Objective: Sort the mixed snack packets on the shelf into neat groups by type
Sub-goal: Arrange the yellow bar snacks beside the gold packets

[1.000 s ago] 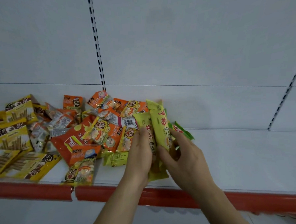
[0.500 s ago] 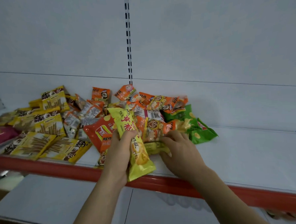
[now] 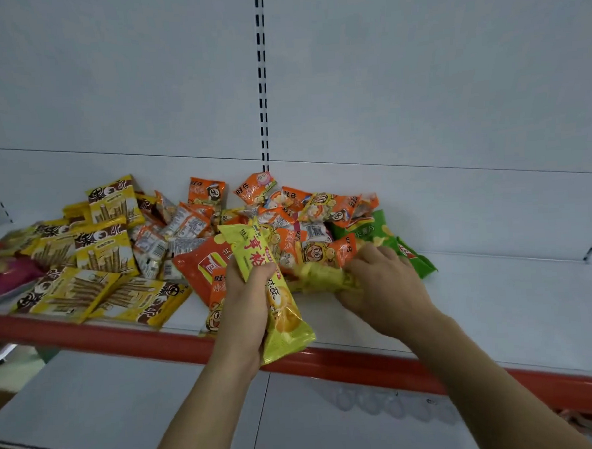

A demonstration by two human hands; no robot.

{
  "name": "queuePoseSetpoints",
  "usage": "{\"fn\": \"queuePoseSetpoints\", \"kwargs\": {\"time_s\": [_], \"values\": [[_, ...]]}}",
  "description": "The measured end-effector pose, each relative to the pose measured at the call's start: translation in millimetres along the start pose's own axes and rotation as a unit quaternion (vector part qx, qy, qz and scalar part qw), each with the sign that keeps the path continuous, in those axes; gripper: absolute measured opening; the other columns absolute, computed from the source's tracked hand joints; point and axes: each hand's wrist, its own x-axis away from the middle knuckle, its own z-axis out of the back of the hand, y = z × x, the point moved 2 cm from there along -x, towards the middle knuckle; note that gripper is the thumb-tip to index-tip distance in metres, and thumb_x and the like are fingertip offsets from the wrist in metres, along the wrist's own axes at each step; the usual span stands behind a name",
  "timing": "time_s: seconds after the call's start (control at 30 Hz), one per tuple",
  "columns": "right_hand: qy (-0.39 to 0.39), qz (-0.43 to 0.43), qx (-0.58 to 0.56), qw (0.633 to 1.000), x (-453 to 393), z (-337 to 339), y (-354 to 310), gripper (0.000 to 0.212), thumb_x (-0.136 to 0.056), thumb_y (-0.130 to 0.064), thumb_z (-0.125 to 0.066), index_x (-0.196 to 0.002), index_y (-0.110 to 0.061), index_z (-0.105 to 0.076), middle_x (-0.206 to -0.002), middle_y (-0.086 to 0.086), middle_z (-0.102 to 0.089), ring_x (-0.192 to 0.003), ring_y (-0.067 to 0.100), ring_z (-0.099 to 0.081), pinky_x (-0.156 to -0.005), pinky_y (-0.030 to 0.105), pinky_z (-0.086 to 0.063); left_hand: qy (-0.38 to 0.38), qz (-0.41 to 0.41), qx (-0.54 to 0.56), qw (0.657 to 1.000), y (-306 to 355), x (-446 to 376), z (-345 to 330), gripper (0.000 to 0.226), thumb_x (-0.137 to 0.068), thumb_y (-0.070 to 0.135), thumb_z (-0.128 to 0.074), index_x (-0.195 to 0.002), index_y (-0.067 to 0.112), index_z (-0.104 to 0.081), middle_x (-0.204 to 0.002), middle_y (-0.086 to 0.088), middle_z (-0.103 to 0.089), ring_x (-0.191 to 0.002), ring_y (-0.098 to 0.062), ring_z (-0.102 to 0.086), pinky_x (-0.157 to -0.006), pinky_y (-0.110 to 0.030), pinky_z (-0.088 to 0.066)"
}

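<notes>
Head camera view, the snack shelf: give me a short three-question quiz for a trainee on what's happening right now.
1. True or false: the left hand grips a long yellow-green snack packet.
2. Which lies farthest right in the pile? A) green crisp bag B) yellow wafer-stick packets C) small orange packets
3. What colour is the white shelf's front edge strip?

Key: 1 true; 2 A; 3 red.

Left hand (image 3: 247, 306) grips long yellow-green packet (image 3: 270, 291) over shelf (image 3: 497, 303) edge; right hand (image 3: 383, 285) grabs blurred yellow packet (image 3: 319, 278) beside orange packet pile (image 3: 287, 218); green packet (image 3: 413, 256) behind.
</notes>
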Motion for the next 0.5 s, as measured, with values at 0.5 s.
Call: {"fn": "queuePoseSetpoints", "kwargs": {"time_s": [0.5], "values": [[0.087,-0.213,-0.497,0.837,68,23,39,0.039,-0.101,-0.045,-0.048,-0.139,-0.038,-0.048,-0.12,-0.015,-0.066,-0.109,0.009,-0.063,-0.096,0.038,-0.051,-0.177,-0.039,-0.038,0.983,-34,36,-133,0.052,-0.096,0.034,-0.062,-0.142,0.05,-0.046,-0.123,0.016,-0.072,-0.115,-0.013,-0.069,-0.103,-0.049,-0.053]]}}
